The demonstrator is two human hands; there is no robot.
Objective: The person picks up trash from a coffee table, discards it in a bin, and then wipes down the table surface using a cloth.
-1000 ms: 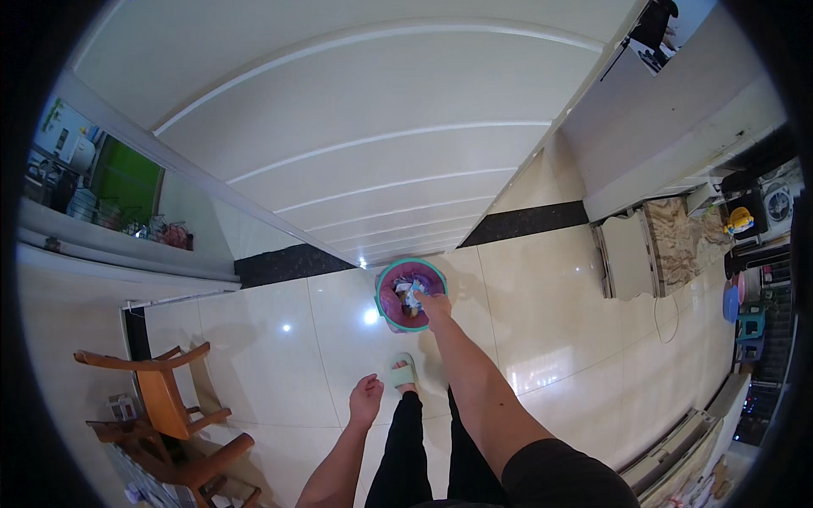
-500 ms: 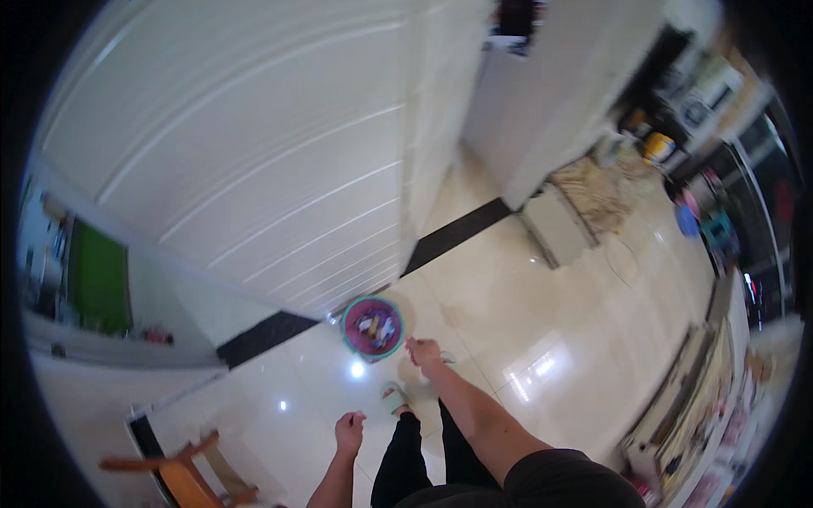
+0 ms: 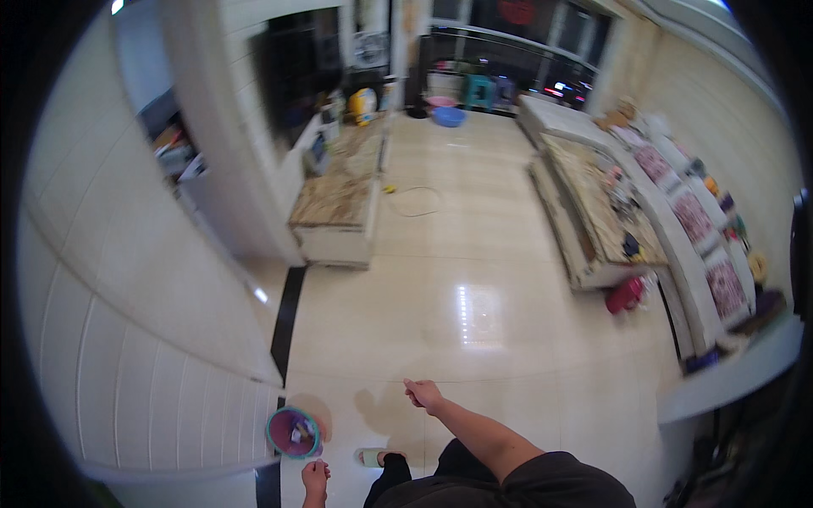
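Observation:
My right hand [image 3: 422, 395] is held out over the tiled floor with its fingers curled together. Whatever it may hold is too small to make out. Low in the view, my left hand [image 3: 316, 479] is also closed, and its contents, if any, are hidden. Just beyond the left hand stands a round waste bin [image 3: 294, 433] with a teal rim and a purplish inside, holding some crumpled waste. It sits against the white panelled wall, apart from both hands. One of my feet shows in a pale green slipper [image 3: 370, 458].
A low marble-topped cabinet [image 3: 334, 190] lies ahead left, with a thin cable [image 3: 415, 212] on the floor beside it. On the right are a coffee table [image 3: 593, 199], a red object [image 3: 625, 294] and a long sofa [image 3: 690, 288]. A blue basin [image 3: 449, 117] stands far off.
My view has swung right from the panelled wall and the bin toward the living room. The bin now lies farther left and lower in view. Both hands stay closed.

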